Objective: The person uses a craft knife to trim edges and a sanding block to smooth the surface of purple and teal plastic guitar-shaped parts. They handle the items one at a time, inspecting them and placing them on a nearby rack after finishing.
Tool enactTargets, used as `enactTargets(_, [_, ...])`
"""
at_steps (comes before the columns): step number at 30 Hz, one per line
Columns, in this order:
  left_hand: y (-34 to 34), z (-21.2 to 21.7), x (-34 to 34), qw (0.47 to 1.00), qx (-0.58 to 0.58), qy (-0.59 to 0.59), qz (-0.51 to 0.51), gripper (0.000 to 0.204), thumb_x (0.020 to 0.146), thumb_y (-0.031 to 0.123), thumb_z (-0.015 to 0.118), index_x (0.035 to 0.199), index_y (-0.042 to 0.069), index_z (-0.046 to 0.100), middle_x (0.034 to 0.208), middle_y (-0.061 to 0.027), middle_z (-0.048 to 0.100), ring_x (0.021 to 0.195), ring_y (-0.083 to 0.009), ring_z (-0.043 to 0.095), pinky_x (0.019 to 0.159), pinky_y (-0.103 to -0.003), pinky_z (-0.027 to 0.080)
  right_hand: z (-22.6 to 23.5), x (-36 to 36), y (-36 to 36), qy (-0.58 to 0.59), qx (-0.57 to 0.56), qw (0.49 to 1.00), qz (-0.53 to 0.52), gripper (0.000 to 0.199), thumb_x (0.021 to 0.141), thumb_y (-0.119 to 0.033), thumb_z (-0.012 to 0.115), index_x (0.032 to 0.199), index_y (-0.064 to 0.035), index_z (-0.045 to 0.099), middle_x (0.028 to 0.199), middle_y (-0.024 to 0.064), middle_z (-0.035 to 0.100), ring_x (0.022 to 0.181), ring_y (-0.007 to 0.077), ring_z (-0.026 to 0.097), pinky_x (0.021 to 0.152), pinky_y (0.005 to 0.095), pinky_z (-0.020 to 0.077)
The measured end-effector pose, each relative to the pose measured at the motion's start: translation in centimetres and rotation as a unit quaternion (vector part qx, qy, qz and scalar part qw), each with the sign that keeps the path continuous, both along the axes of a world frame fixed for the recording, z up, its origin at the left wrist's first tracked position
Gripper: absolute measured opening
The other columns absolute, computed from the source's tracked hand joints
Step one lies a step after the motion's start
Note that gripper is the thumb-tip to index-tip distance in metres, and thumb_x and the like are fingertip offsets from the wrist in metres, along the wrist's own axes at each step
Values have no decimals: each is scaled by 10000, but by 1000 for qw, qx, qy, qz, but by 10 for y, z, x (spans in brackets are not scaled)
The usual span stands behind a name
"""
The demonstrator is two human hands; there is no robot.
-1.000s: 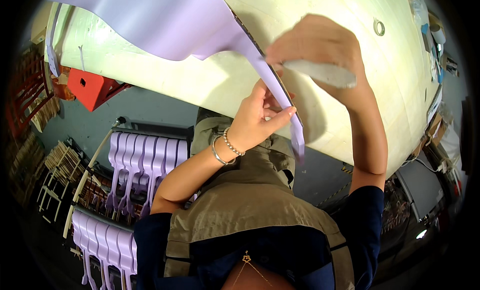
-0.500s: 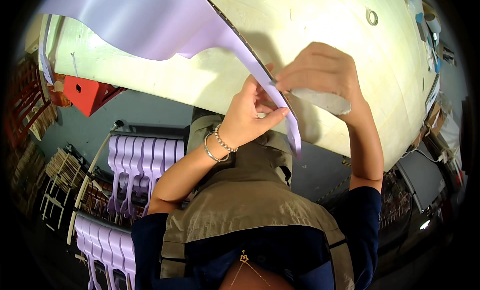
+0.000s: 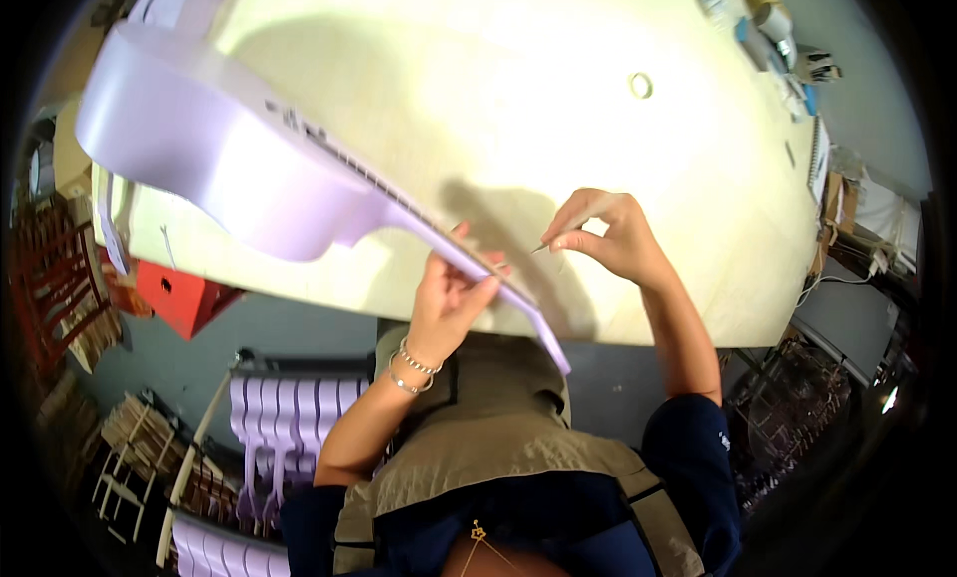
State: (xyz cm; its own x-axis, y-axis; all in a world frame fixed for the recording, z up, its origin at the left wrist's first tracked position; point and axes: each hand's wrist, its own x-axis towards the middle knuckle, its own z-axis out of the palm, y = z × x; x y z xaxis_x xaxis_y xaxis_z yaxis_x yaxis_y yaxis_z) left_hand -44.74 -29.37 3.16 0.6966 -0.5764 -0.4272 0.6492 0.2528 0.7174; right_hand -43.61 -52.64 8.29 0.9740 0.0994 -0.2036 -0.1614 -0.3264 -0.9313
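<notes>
A pale lilac guitar-shaped instrument (image 3: 229,168) lies across the cream table (image 3: 558,129), its body at the upper left and its neck running down toward me. My left hand (image 3: 449,303), with bracelets on the wrist, grips the neck near its lower end. To the right of the neck, my right hand (image 3: 608,238) pinches a small thin pointed tool between fingers and thumb, its tip close to the neck.
A small ring-shaped object (image 3: 640,85) lies on the table further back. Clutter sits at the table's far right corner (image 3: 778,39). A red box (image 3: 184,298) hangs under the table's left edge. Racks of lilac instrument necks (image 3: 289,428) stand on the floor at lower left.
The instrument has shifted left and lower in view. My right hand no longer has the whitish block under it and now pinches a thin tool. My left hand stays on the neck.
</notes>
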Motion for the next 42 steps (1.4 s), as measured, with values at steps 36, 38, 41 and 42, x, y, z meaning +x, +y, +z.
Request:
enactTargets(36, [0, 23, 71, 993, 112, 30, 17, 590, 866, 34, 543, 1376, 58, 249, 1121, -130, 554, 1049, -301, 582, 813, -403, 532, -58, 110, -424, 106, -688, 683, -221, 807, 763, 20, 512, 1450, -239, 177, 1435, 10, 367, 1273, 295, 380, 1013, 468, 351])
enactTargets(38, [-2, 28, 71, 991, 123, 52, 16, 699, 806, -23, 604, 1394, 66, 236, 1128, -123, 562, 1064, -295, 573, 841, -410, 521, -64, 118, -436, 128, -706, 667, -202, 840, 767, 26, 512, 1463, -250, 132, 1457, 13, 339, 1301, 302, 351, 1066, 492, 261])
enactTargets(41, [3, 28, 69, 987, 157, 7, -17, 742, 789, -35, 623, 1405, 67, 221, 1158, -126, 557, 1073, -279, 570, 846, -383, 517, -64, 125, -436, 125, -755, 624, -156, 779, 755, -30, 559, 1429, -238, 230, 1355, 30, 445, 1301, 235, 359, 1087, 529, 179])
enactTargets(42, [5, 33, 72, 983, 177, 6, -57, 771, 783, -61, 620, 1414, 70, 197, 1192, -129, 547, 1090, -269, 560, 848, -365, 516, -54, 123, -434, 129, -783, 590, -152, 766, 738, -81, 607, 1410, -228, 269, 1309, 48, 471, 1279, 227, 385, 1087, 540, 170])
